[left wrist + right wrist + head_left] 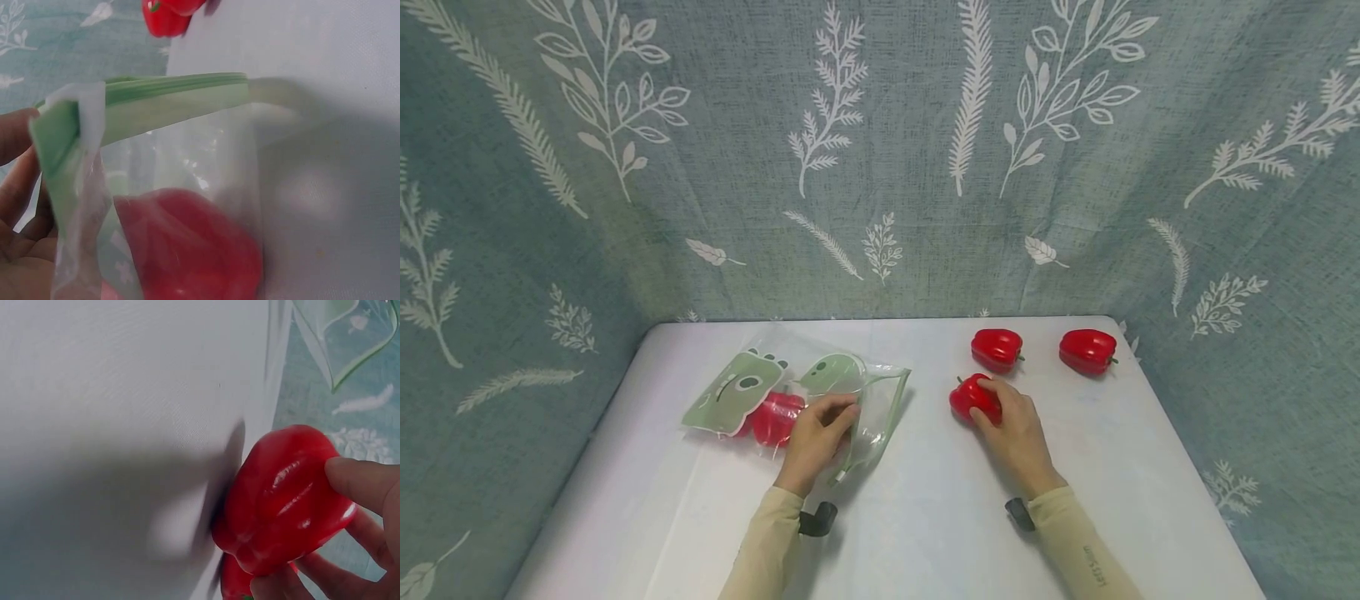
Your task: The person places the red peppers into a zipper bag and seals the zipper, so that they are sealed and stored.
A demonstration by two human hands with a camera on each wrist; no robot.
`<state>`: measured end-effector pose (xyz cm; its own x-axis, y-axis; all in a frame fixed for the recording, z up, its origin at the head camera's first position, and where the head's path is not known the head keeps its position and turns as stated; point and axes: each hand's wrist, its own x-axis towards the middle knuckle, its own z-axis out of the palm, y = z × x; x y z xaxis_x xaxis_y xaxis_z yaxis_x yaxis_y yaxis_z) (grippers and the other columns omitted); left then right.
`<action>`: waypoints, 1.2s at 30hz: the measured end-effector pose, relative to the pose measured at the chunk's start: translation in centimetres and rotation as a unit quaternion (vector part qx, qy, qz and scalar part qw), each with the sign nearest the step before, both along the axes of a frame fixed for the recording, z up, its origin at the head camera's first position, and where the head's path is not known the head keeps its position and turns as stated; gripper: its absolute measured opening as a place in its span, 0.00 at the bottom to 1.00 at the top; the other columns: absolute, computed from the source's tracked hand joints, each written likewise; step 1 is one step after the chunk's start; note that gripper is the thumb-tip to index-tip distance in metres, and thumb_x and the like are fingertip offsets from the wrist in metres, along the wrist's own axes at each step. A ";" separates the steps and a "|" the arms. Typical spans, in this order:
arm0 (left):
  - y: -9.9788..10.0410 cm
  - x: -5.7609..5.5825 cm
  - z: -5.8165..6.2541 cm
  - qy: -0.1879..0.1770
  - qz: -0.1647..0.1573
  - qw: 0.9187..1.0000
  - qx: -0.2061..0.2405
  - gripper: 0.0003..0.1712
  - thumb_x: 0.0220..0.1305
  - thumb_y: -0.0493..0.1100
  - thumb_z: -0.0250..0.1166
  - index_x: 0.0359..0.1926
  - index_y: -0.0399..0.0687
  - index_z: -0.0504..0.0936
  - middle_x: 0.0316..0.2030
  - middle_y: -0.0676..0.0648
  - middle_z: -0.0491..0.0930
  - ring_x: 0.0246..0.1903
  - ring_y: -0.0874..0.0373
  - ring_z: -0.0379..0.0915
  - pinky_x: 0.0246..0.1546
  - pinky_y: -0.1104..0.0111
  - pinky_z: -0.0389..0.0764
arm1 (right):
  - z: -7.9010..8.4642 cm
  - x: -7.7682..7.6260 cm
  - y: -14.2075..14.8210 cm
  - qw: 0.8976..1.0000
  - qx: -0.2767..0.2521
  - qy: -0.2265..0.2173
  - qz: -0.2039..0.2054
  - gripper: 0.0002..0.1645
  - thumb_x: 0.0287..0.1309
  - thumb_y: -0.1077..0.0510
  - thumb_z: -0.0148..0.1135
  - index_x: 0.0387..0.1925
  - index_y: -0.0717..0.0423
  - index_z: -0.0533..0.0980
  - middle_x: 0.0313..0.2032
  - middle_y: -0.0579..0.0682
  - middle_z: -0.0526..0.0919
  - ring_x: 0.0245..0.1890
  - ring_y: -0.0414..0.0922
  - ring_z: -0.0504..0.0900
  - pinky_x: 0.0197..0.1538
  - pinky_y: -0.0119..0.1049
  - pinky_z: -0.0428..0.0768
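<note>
My left hand (820, 433) pinches the green-edged mouth of a clear zip bag (880, 425), which lies on the left half of the table and is printed with a green cartoon creature. Inside the bag is a red bell pepper (200, 244), seen through the plastic; a further patch of red shows under the print. The bag's mouth stands partly apart in the left wrist view. My right hand (1018, 429) grips another red bell pepper (284, 497) between thumb and fingers, to the right of the bag. Its stem points up and left in the head view.
Two more red bell peppers lie towards the back right: one (997, 350) just beyond my right hand, the other (1087, 352) near the far right corner. The white table (925, 533) is bordered by a green leaf-patterned cloth (880, 167) at the back and sides.
</note>
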<state>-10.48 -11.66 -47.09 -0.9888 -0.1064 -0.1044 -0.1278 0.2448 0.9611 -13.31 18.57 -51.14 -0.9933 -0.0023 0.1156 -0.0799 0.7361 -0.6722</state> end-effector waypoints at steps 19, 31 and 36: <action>-0.7 -0.5 -1.5 0.016 -0.013 1.000 0.004 0.16 0.67 0.44 0.70 0.53 0.44 0.85 0.45 0.46 0.84 0.44 0.50 0.79 0.44 0.62 0.85 | -0.7 1.3 -3.5 0.998 -0.056 -0.002 0.026 0.37 0.57 0.50 0.75 0.66 0.46 0.70 0.57 0.50 0.78 0.55 0.49 0.77 0.54 0.49 0.82; -0.7 -0.5 -1.6 0.014 -0.012 1.000 0.005 0.15 0.67 0.43 0.69 0.52 0.43 0.85 0.45 0.46 0.84 0.43 0.50 0.78 0.42 0.61 0.85 | -1.5 2.4 -5.6 0.994 -0.094 0.027 0.051 0.33 0.60 0.49 0.73 0.65 0.40 0.71 0.54 0.45 0.80 0.51 0.45 0.79 0.52 0.47 0.82; -0.3 -0.1 -0.6 0.015 -0.012 1.000 0.003 0.14 0.68 0.42 0.68 0.52 0.42 0.85 0.44 0.45 0.83 0.41 0.51 0.78 0.41 0.61 0.85 | -1.6 2.7 -6.2 0.992 -0.113 0.016 0.056 0.33 0.60 0.47 0.73 0.65 0.39 0.71 0.55 0.42 0.80 0.52 0.44 0.79 0.52 0.46 0.82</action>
<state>-10.60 -11.99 -47.70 -0.9938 -0.0830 -0.0745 -0.0926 0.2415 0.9660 -10.63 12.37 -52.72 -0.9842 -0.0824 0.1570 -0.1762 0.5518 -0.8151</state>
